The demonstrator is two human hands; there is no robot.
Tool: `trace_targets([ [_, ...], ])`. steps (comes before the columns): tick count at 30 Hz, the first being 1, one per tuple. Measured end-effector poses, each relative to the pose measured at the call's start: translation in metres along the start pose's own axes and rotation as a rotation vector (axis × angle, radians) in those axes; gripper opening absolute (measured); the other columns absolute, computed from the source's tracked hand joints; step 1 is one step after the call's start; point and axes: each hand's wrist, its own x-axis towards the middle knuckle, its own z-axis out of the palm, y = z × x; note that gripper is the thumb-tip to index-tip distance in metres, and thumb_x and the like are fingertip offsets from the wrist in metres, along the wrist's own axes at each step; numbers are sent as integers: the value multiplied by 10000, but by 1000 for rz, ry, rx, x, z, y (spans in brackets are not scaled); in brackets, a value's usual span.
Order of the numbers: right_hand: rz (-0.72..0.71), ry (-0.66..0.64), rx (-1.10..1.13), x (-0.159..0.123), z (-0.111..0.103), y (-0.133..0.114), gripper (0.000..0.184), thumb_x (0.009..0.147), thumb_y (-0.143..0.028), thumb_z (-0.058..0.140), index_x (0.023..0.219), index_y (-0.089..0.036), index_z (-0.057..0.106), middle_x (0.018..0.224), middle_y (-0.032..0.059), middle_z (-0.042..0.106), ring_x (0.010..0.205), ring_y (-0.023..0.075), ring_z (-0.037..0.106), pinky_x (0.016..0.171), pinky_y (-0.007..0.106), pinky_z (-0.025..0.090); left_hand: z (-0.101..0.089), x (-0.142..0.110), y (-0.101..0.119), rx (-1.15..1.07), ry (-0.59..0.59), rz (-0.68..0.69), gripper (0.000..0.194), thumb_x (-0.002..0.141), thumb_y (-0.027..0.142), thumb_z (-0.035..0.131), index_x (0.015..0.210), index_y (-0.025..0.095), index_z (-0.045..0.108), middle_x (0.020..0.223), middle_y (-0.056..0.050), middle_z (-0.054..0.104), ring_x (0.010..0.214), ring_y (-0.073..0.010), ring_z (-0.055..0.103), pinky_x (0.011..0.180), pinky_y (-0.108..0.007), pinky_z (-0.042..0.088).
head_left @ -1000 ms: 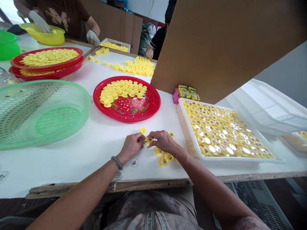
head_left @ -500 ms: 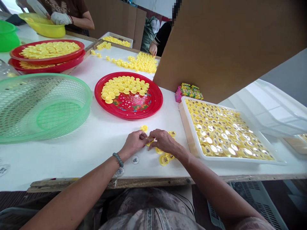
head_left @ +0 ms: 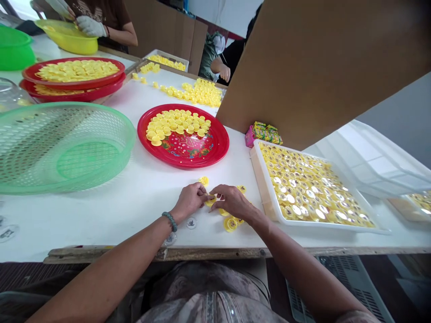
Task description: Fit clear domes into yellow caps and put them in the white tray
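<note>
A small round yellow plastic piece (head_left: pixel 211 200) lies between my two hands at the table's front. My left hand (head_left: pixel 190 202), a beaded bracelet on its wrist, is closed in a pinch at the piece's left edge. Thumb and forefinger of my right hand (head_left: pixel 232 202) curve round its other side, spaced apart and touching it. Under and beside the right hand are several yellow pieces (head_left: pixel 230 224) with printed faces. Another yellow piece (head_left: pixel 204 181) lies just beyond my fingers. A clear printed disc (head_left: pixel 191 223) rests near my left wrist, and a second clear disc (head_left: pixel 170 238) is partly hidden by the forearm.
A red tray (head_left: pixel 215 154) holds plain yellow pieces. To the right stands a white bin (head_left: pixel 269 204) full of printed ones, beneath a leaning cardboard sheet (head_left: pixel 303 67). A green basket (head_left: pixel 111 175) is at left. Two people work across the table, one wearing gloves (head_left: pixel 90 26).
The camera view has shifted slightly. My right forefinger has lifted a little, showing more of the yellow piece; my left hand keeps its pinch. The far person's bare hand has moved.
</note>
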Motion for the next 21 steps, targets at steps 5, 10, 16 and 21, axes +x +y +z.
trace_targets([
  [5, 17, 48, -46, -5, 1, -2, 187, 662, -101, 707, 821, -196, 675, 715, 3, 612, 604, 117, 530, 582, 238, 380, 0, 2, -5, -66, -34, -11, 371, 586, 420, 768, 746, 179, 536, 597, 15, 578, 471, -135, 522, 449, -239, 385],
  [10, 68, 34, -176, -4, 7, -7, 151, 653, -98, 724, 761, -177, 653, 681, 5, 593, 608, 127, 526, 564, 235, 358, 1, -2, -2, 47, -52, 46, 329, 635, 395, 741, 751, 187, 514, 562, 28, 570, 471, -142, 524, 462, -245, 374],
  [16, 49, -25, -322, -3, 0, -7, 116, 710, -146, 696, 799, -178, 629, 783, 43, 621, 772, 177, 573, 634, 250, 388, -3, -2, 1, 99, -36, 54, 258, 685, 326, 706, 771, 199, 498, 514, 45, 564, 447, -146, 516, 465, -244, 360],
  [21, 239, 30, -523, 4, -17, -6, 131, 757, -219, 657, 873, -162, 640, 876, 93, 635, 856, 227, 578, 691, 289, 429, -21, 3, 7, 233, 253, 15, 176, 697, 242, 695, 720, 193, 528, 617, 31, 595, 540, -139, 556, 509, -233, 373],
])
